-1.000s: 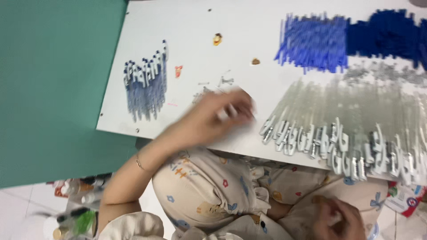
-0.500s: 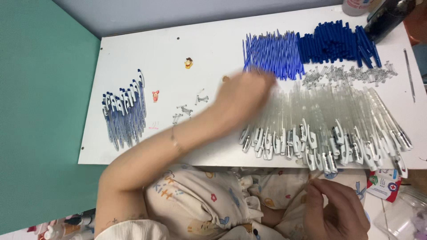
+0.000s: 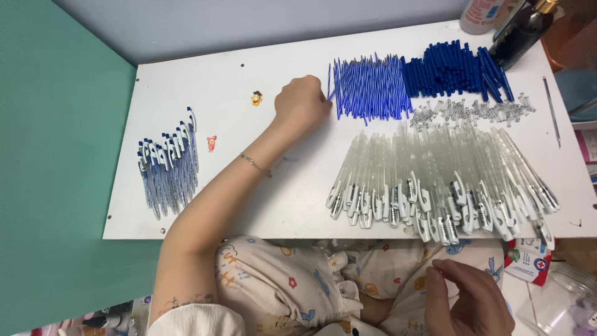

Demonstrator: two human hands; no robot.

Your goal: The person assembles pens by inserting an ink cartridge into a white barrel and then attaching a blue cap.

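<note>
My left hand (image 3: 301,102) reaches across the white board (image 3: 249,199) to the left edge of a pile of thin blue refills (image 3: 370,87). Its fingers are pinched on one refill that stands a little apart from the pile. My right hand (image 3: 463,298) rests low over my lap, fingers curled; whether it holds anything is hidden. A broad heap of clear pen barrels with white clips (image 3: 435,180) lies in front of the refills. Finished pens with blue ends (image 3: 168,168) lie in a stack at the left.
Dark blue pen parts (image 3: 454,68) and a strip of small metal springs (image 3: 466,112) lie at the back right. Two bottles (image 3: 522,28) stand at the far corner, with a thin metal rod (image 3: 551,112) beside them. Two tiny figures (image 3: 256,98) sit mid-board. A green surface (image 3: 56,155) borders the left.
My left hand has moved from the near edge of the clear barrels up to the blue refills. The view has tilted, showing more of the board. My right hand stays at my lap.
</note>
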